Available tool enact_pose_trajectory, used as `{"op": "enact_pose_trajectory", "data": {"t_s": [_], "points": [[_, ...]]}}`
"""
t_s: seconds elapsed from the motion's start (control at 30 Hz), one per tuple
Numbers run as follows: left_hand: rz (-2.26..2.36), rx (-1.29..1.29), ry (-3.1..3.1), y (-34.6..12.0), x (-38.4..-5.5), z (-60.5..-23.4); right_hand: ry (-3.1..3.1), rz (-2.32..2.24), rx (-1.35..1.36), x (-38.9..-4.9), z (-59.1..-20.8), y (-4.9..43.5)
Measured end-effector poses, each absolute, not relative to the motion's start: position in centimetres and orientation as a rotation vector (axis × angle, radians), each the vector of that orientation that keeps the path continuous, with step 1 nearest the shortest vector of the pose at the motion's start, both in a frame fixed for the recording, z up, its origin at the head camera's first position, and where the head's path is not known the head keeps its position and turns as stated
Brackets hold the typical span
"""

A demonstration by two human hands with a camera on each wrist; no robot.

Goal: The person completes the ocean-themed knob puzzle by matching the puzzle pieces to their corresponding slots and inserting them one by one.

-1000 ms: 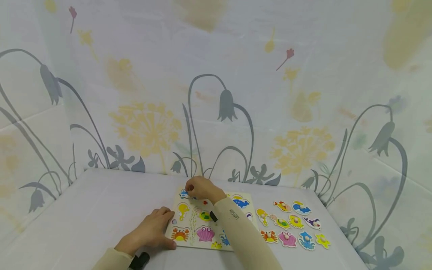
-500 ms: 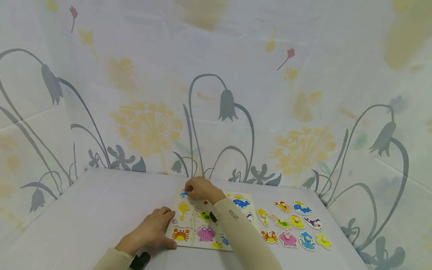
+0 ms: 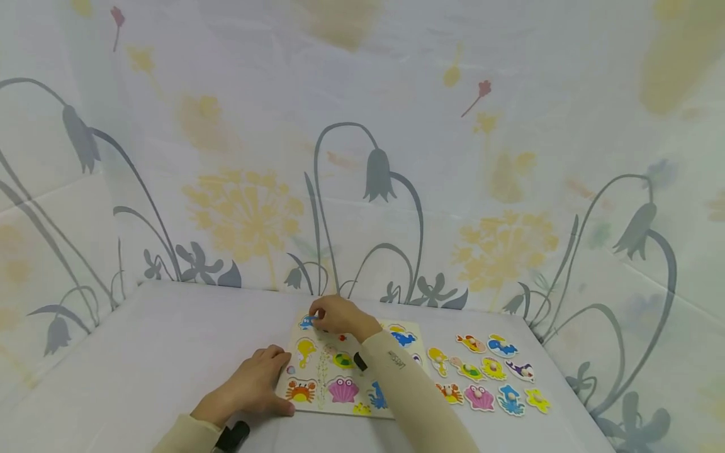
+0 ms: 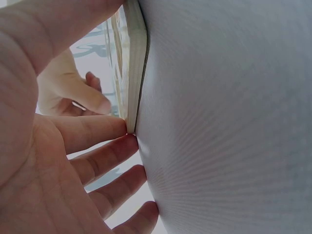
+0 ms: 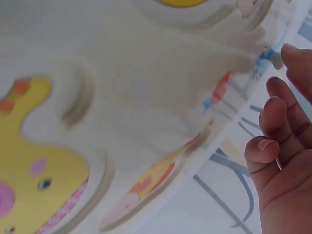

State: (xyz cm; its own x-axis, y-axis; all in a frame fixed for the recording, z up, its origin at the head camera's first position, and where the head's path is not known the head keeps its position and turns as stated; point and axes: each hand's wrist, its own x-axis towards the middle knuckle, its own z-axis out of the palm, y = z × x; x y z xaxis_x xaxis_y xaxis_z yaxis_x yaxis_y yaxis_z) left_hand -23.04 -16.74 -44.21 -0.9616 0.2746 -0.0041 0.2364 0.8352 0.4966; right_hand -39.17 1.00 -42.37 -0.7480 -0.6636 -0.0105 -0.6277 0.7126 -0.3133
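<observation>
Board (image 3: 328, 408): pale sea-animal puzzle, flat on the white table (image 3: 170, 352); its edge in the left wrist view looks like layered wood, so probably stiff, fairly light and likely to slide on the cloth-like surface when pushed.
Board hold: best steadied by its side edges, where the left hand (image 3: 257, 380) rests, thumb and forefinger spread about the near left corner, other fingertips down on the table; nothing is clenched there.
Blue piece (image 3: 306, 323): at the far left corner of the board; how fully it sits in its hollow cannot be told.
Knob (image 5: 278, 61): the blue piece's handle; the right hand (image 3: 338, 316) appears to grasp it between thumb and forefinger, though how tightly is unclear.
Loose pieces: right of the board, among them the crab (image 3: 450, 393), pink shell (image 3: 479, 397), whale (image 3: 502, 345) and star (image 3: 537, 400).
Piece handling: likely thin, rigid and very light, with smooth printed faces that may slip under flat fingers; the raised knob is the natural place to pinch.
Weak spots: narrow points, such as the star's arms, might chip if forced; the rest seems sturdy.
Writing: small dark lettering (image 3: 396, 360) on the right sleeve (image 3: 416, 402), too blurred to read.
Brands: none legible on the board or pieces.
</observation>
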Motion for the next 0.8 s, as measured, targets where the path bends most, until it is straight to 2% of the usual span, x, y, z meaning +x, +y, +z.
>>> {"op": "enact_pose_trajectory", "data": {"t_s": [0.37,0.8], "points": [[0.779,0.375,2.928,-16.7,-22.9,-44.1,2.826,-0.348,-1.103,-37.5,-40.9,5.2],[0.790,0.385,2.932,-16.6,-23.0,-44.3,2.883,-0.399,-0.968,-36.2,-40.4,12.5]]}}
